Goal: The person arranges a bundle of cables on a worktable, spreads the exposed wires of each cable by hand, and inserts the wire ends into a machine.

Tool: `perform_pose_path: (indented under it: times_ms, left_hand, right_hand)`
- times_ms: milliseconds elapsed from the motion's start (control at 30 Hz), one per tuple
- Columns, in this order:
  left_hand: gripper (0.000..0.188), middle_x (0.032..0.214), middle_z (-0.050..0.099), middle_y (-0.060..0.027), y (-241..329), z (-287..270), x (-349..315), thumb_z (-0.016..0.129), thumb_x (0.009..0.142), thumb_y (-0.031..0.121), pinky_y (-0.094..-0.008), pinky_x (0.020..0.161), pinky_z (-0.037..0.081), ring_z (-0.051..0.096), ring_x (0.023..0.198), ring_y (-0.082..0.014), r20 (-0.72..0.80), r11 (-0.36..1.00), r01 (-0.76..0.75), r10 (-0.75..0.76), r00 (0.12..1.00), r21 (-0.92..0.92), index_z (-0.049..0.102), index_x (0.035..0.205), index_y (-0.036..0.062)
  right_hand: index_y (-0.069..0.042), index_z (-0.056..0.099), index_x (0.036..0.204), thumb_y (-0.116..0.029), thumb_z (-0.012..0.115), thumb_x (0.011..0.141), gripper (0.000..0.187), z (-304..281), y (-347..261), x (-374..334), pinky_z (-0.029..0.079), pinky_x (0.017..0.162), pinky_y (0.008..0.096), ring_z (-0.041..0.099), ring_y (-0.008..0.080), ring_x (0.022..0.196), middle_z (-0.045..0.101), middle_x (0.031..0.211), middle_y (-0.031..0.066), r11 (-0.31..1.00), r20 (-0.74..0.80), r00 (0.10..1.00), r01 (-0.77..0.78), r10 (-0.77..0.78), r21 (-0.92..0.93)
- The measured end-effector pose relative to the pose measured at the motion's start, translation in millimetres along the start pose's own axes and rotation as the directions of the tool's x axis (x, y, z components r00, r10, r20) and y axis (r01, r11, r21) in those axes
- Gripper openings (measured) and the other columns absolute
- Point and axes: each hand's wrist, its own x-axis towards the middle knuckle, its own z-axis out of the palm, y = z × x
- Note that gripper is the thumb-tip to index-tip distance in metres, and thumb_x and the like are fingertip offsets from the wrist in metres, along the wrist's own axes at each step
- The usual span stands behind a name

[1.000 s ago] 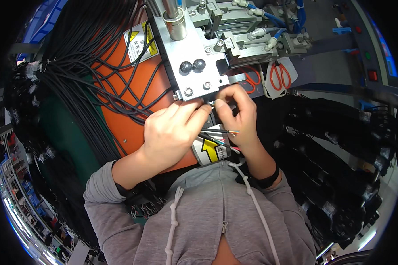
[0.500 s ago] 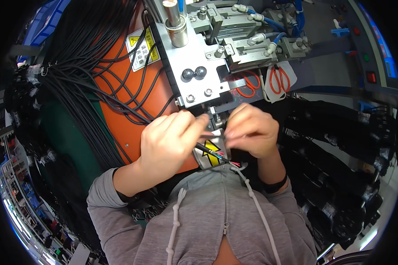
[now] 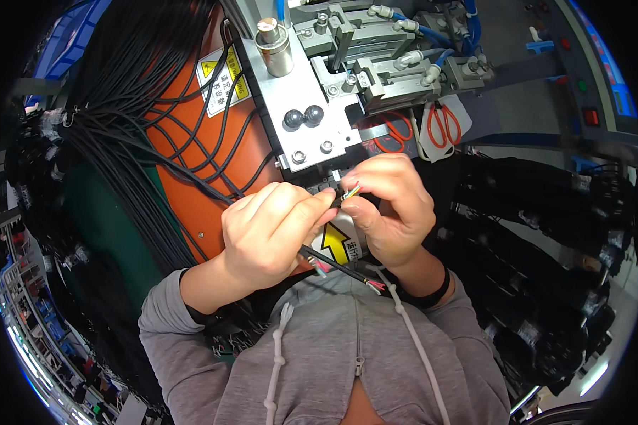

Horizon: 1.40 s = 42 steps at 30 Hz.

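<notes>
My left hand (image 3: 269, 230) is closed round black cables, just below the metal head of a machine. Two cable ends (image 3: 344, 271) hang out beneath its fist, with thin coloured wires showing at the tips. Between the two hands, a cable end with bare coloured wires (image 3: 352, 191) points up and to the right. My right hand (image 3: 393, 209) pinches that end between thumb and forefinger, close to the left fingertips. The machine head (image 3: 308, 99) is a silver plate with two black ball knobs, and a yellow arrow label (image 3: 339, 244) shows under my hands.
Many black cables (image 3: 131, 149) run over the orange panel (image 3: 191, 205) on the left. Pneumatic cylinders with blue hoses (image 3: 404, 71) stand behind. Orange-handled scissors (image 3: 443, 126) lie at the back right. Dark cable bundles (image 3: 539, 234) hang on the right.
My right hand has closed in on the left one, and coloured wires now show at its fingertips. The hanging cable ends have shifted slightly down. The view has moved a little.
</notes>
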Motion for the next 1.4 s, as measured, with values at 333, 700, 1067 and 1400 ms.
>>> perform_pose_path:
  times_ms: [333, 700, 1067, 1400]
  left_hand:
    - [0.021, 0.071, 0.055, -0.0077, 3.5, 0.4, -0.1, 0.073, 0.071, 0.002, -0.029, 0.046, 0.043, 0.056, 0.055, -0.0187, 0.095, 1.0, 0.015, -0.015, 0.995, 0.002, 0.065, 0.089, -0.0035]
    - [0.032, 0.075, 0.054, -0.0033, -0.7, -1.4, -2.8, 0.066, 0.067, 0.008, -0.0263, 0.046, 0.042, 0.055, 0.059, -0.0143, 0.165, 0.991, -0.048, 0.028, 0.986, 0.121, 0.068, 0.098, 0.003]
    - [0.042, 0.073, 0.043, -0.0018, 8.7, 5.7, -5.9, 0.065, 0.066, 0.01, -0.0257, 0.047, 0.041, 0.05, 0.059, -0.0125, 0.326, 0.951, -0.041, -0.065, 0.943, 0.307, 0.069, 0.108, 0.0068]
    - [0.035, 0.074, 0.045, -0.0006, 5.2, 6.4, -6.9, 0.061, 0.074, 0.011, -0.0233, 0.047, 0.038, 0.049, 0.061, -0.0105, 0.362, 0.933, -0.061, -0.077, 0.929, 0.354, 0.065, 0.107, 0.0042]
  right_hand:
    - [0.0, 0.063, 0.081, 0.001, 0.076, 0.072, 0.016, -7.5, 2.1, -1.9, 0.045, 0.067, 0.0293, 0.057, 0.0174, 0.074, 0.062, 0.081, 0.0092, 0.989, 0.058, 0.991, -0.125, 0.12, 0.084]
    - [0.0, 0.061, 0.075, -0.002, 0.072, 0.076, 0.011, -30.6, -3.9, 9.9, 0.044, 0.066, 0.0275, 0.057, 0.0175, 0.071, 0.061, 0.078, 0.008, 0.854, 0.323, 0.812, -0.52, 0.486, 0.021]
    - [0.0, 0.058, 0.072, 0.002, 0.067, 0.075, 0.01, -10.9, 16.8, 1.2, 0.044, 0.062, 0.0297, 0.056, 0.0189, 0.066, 0.058, 0.07, 0.0086, 0.934, 0.176, 0.944, -0.223, 0.278, -0.279]
    - [0.0, 0.056, 0.073, 0.004, 0.064, 0.072, 0.009, -0.6, 31.5, -8.9, 0.042, 0.059, 0.0294, 0.053, 0.0193, 0.063, 0.055, 0.068, 0.0076, 0.939, 0.103, 0.97, -0.184, 0.222, -0.29]
